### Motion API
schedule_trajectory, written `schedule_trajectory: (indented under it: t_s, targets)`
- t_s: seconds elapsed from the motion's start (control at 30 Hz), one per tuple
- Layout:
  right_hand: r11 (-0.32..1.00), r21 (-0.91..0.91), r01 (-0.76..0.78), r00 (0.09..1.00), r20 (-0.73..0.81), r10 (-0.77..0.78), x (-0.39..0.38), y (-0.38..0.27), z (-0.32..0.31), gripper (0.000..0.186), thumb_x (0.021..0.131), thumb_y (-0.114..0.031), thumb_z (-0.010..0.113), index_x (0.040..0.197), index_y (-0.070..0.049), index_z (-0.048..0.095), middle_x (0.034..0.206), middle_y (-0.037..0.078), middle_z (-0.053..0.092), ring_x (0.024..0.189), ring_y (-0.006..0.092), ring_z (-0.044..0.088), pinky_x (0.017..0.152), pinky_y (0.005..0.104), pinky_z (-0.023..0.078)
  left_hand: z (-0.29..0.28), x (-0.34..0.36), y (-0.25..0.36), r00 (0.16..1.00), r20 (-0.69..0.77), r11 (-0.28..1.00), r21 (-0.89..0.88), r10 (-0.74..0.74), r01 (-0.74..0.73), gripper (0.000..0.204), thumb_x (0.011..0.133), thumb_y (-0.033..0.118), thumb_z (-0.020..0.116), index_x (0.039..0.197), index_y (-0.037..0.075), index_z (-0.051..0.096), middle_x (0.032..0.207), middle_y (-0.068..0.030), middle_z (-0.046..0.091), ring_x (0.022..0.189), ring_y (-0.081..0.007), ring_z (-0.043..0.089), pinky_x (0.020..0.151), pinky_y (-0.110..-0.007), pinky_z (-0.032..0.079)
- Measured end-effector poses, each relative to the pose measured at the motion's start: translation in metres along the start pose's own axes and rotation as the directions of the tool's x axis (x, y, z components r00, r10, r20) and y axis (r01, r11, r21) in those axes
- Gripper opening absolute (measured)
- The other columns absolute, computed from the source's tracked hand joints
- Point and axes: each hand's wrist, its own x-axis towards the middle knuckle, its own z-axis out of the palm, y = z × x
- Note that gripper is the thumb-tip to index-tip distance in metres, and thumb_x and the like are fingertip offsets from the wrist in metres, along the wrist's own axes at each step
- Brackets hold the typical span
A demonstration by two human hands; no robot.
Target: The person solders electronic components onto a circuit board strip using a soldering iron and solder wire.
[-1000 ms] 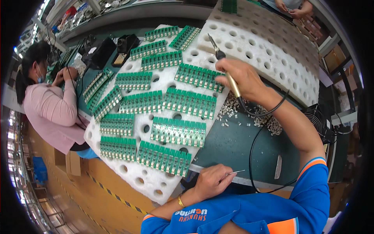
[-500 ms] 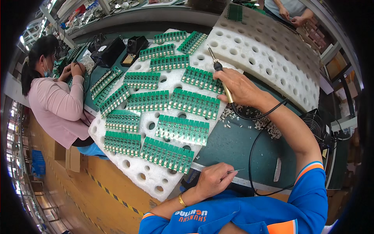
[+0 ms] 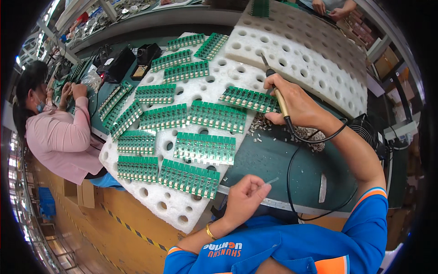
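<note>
My right hand [image 3: 294,102] is closed on a soldering iron [image 3: 281,101] with a gold handle; its thumb and fingers also grip the end of a green circuit-board strip [image 3: 246,97], held raised at the right side of the white foam sheet [image 3: 155,201]. More green board strips [image 3: 210,146] lie on that sheet in uneven rows. Small light components [image 3: 315,141] are heaped on the green bench [image 3: 287,173] below my right hand. At the bench's front edge, my left hand [image 3: 244,201] pinches a thin, pale stick-like tool [image 3: 272,180], too small to identify surely.
A co-worker [image 3: 54,132] in pink works at the left, beside black equipment boxes [image 3: 114,66]. A second foam block [image 3: 305,55] stands behind, with another person's hands [image 3: 333,9] beyond it. A black fan [image 3: 362,132] is at the right, and a cable loops over the bench.
My right hand has moved right and down, taking hold of the board strip and shifting it with it. My left hand has risen toward the bench. The view has shifted slightly.
</note>
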Motion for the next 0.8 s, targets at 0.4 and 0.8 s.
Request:
schedule_trajectory:
  t_s: [0.4,0.8]
  targets:
    - [0.990,-0.074,0.117,0.989,-0.082,-0.123,-0.120,-0.065,-0.023,0.068,0.061,-0.010,0.085,0.117,-0.005,0.047,0.122,0.023,0.059,0.108,0.0413,0.061,0.096,0.0434,0.049,0.017,0.027,0.043,0.981,-0.039,0.533,-0.843,-0.189,0.069,0.037,0.105,0.046,0.053,0.100,0.009,0.055,0.066,0.0057,0.035,0.055,-0.0045,0.031,0.049,-0.022,0.027]
    - [0.968,-0.142,0.205,0.972,-0.088,-0.218,-0.188,-0.091,-0.012,0.071,0.063,-0.010,0.087,0.122,-0.008,0.048,0.129,0.027,0.056,0.107,0.0442,0.059,0.092,0.0508,0.046,0.011,0.000,0.048,0.958,-0.116,0.671,-0.735,-0.264,0.096,0.018,0.100,0.024,0.064,0.087,0.014,0.057,0.064,0.0067,0.047,0.049,-0.0030,0.035,0.045,-0.020,0.028]
